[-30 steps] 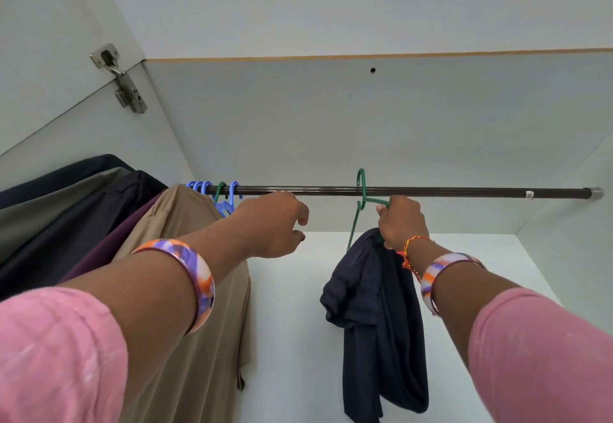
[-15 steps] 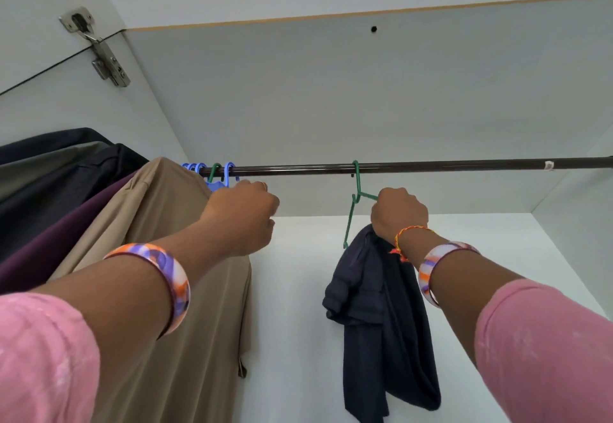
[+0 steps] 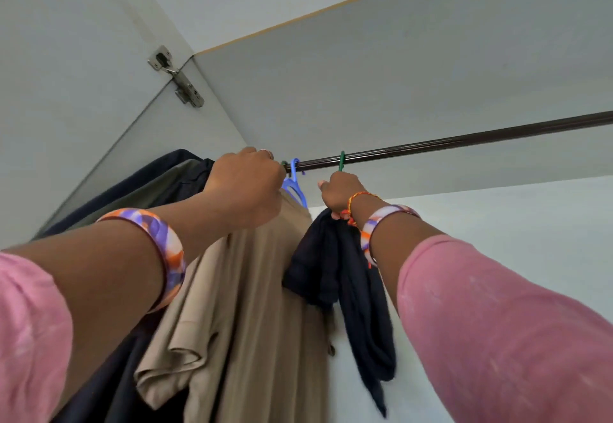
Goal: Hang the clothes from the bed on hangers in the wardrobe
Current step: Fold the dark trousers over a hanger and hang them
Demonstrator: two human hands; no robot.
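A dark brown wardrobe rail (image 3: pixel 447 143) runs from the left centre up to the right edge. A green hanger (image 3: pixel 341 161) is hooked on it, and my right hand (image 3: pixel 340 192) grips the hanger just below the hook. A dark navy garment (image 3: pixel 345 276) hangs from that hanger under my wrist. My left hand (image 3: pixel 247 187) is curled at the rail's left end, by the blue hanger (image 3: pixel 294 183) that carries a beige garment (image 3: pixel 252 316); what its fingers hold is hidden.
More dark and olive clothes (image 3: pixel 159 187) hang packed at the far left behind my left arm. A metal door hinge (image 3: pixel 177 77) sits on the left panel. The white wardrobe back wall (image 3: pixel 497 240) lies behind the rail on the right.
My right hand has slid the green hanger with the navy garment left along the rail, close to the beige garment. My left hand rose to the rail's left end. The view tilted.
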